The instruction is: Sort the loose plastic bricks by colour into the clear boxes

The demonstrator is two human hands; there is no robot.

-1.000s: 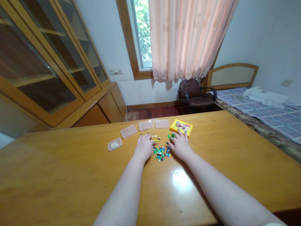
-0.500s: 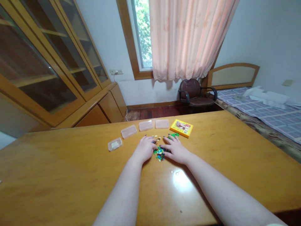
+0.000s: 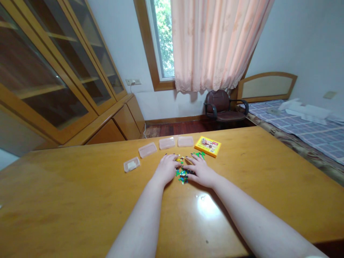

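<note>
A heap of small building bricks (image 3: pixel 183 177) in green, blue, white, yellow and black lies on the wooden table between my hands. My left hand (image 3: pixel 167 167) rests at the heap's left side, fingers stretched forward and touching some bricks. From the right, my right hand (image 3: pixel 201 171) reaches in with its fingers spread over the bricks' edge. Several green bricks (image 3: pixel 200 154) lie just past its fingertips. Neither hand visibly grips a piece, though the bricks under the fingers are partly hidden.
Beyond my hands, clear plastic trays (image 3: pixel 167 143) stand in a curve, and a small box (image 3: pixel 131 164) at the left end holds something whitish. A yellow box (image 3: pixel 208 146) with a printed picture lies to the right. The table (image 3: pixel 80 208) ends before a chair (image 3: pixel 220 105).
My left hand's fingers have shifted slightly among the bricks, and a few yellow and green pieces now show beside them. The right hand has barely moved.
</note>
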